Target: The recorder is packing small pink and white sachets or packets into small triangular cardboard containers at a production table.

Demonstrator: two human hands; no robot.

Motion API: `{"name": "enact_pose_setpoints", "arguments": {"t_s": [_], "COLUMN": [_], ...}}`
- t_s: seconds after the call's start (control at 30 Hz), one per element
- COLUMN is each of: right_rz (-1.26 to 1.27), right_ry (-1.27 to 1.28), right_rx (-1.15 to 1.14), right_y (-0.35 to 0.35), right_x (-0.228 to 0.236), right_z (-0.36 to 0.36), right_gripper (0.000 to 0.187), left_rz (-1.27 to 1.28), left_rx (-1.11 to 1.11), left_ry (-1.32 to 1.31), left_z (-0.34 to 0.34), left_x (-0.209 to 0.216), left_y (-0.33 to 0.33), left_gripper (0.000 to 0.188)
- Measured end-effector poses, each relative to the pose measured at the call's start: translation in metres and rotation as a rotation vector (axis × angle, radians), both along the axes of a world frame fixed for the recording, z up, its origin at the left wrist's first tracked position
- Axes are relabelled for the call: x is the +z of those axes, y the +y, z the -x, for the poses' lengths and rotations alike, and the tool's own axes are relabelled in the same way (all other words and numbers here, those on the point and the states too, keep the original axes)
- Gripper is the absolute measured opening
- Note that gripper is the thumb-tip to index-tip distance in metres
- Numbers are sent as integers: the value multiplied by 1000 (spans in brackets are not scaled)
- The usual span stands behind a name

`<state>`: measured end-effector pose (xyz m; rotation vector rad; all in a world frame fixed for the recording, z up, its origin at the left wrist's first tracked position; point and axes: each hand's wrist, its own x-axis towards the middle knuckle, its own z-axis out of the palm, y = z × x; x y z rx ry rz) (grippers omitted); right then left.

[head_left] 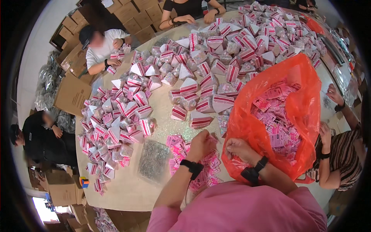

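Note:
My left hand (203, 145), a black band on its wrist, is closed above a loose pile of small pink printed cards (176, 147). Its fingertips are hidden, so what it holds cannot be made out. Beside it, my right hand (242, 150) has its fingers curled together at the left edge of a large red plastic bag (236, 120); anything in them is too small to tell. Many more pink cards (276, 135) fill the bag. Just beyond my hands lie cake-slice-shaped pieces (200, 120) with pink and white layers, some in clear wrap.
A flat clear bag of silvery bits (154, 159) lies left of the card pile. Heaps of cake-slice pieces (116, 120) cover the table's left and far sides. Other people sit around the table (116, 196). Cardboard boxes (73, 94) and a tape dispenser (84, 182) are at the left.

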<state>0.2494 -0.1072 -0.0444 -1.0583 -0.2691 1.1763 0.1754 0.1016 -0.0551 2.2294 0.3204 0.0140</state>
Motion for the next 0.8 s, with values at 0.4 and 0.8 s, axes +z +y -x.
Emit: {"name": "enact_pose_setpoints", "arguments": {"t_s": [0.4, 0.8], "right_rz": [-17, -119], "right_ry": [-166, 40], "right_rx": [-294, -182], "right_y": [21, 29], "right_x": [51, 49], "right_z": [7, 31], "right_gripper": [3, 3], "left_rz": [886, 742], "left_rx": [255, 194], "left_ry": [81, 255], "left_z": [44, 47], "left_x": [74, 72], "left_y": [-19, -37], "left_gripper": [10, 10]}}
